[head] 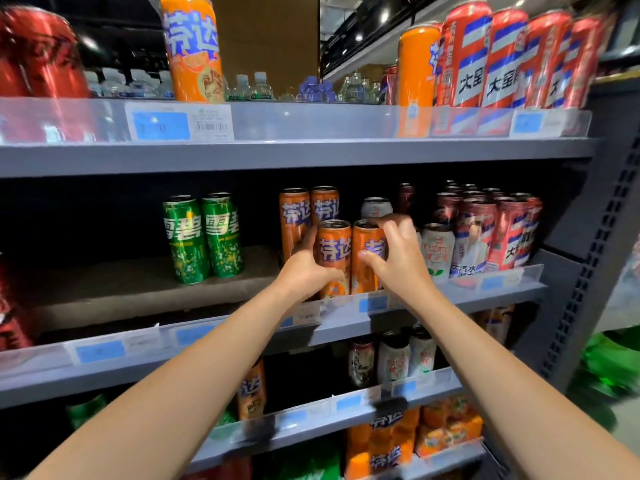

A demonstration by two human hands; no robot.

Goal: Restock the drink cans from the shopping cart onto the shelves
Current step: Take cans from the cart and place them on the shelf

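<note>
Middle shelf (138,292), front row. Two orange cans stand upright and touching at the shelf lip. Left orange can (334,254): held by the left hand (304,268), fingers behind its left side, thumb across the lower front. Right orange can (367,258): held by the right hand (398,258), thumb on the front, fingers curled over the rim and right side. Each grip closes on its own can, likely to square the pair in line with the two orange cans (308,209) standing just behind.

Neighbours. Right: a white can (437,251), just beside the right hand's knuckles, then red-and-blue cans (502,230) packed to the shelf end. Left: two green cans (202,237), apart from the orange group.

Edges. A clear plastic rail (450,289) with blue price tags runs along the shelf front; can bases sit behind it, so they must be lifted over, not slid out.

Open room. Bare shelf lies left of and in front of the green cans, with a gap between green and orange. Headroom under the upper shelf (298,155) is modest.

Shopping cart: not in view. Whether both cans rest fully on the shelf is unclear, as the rail hides their bases.
</note>
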